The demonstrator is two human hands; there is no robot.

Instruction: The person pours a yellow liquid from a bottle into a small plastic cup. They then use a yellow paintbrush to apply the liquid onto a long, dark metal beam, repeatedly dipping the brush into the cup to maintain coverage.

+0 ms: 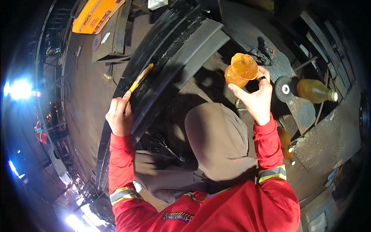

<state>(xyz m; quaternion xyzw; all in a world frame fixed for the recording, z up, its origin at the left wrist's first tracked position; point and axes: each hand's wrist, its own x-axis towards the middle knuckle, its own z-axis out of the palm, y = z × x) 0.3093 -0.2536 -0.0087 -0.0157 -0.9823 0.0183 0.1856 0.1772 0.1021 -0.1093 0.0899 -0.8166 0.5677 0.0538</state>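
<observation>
My left hand (120, 116) is closed around the yellow handle of a paintbrush (140, 80). The brush's stained bristles rest on or just over a long dark steel beam (164, 36), whose face looks wet and glossy in places. In my right hand (258, 96) is a cut-off plastic bottle used as a cup (241, 69), with my thumb and fingers around its side. Its wavy rim is open upward, and the inside is coated amber; how much liquid it holds I cannot tell. Beside the dark beam lies a duller grey steel section (193, 50).
A bottle of yellowish liquid (315, 91) lies at the right near a black abrasive disc (285, 89). Another amber bottle (285, 139) is by my right forearm. Scissors (164, 143) lie low between the beam and my leg. An orange machine (96, 16) stands far left; bright light (21, 89) glares beyond.
</observation>
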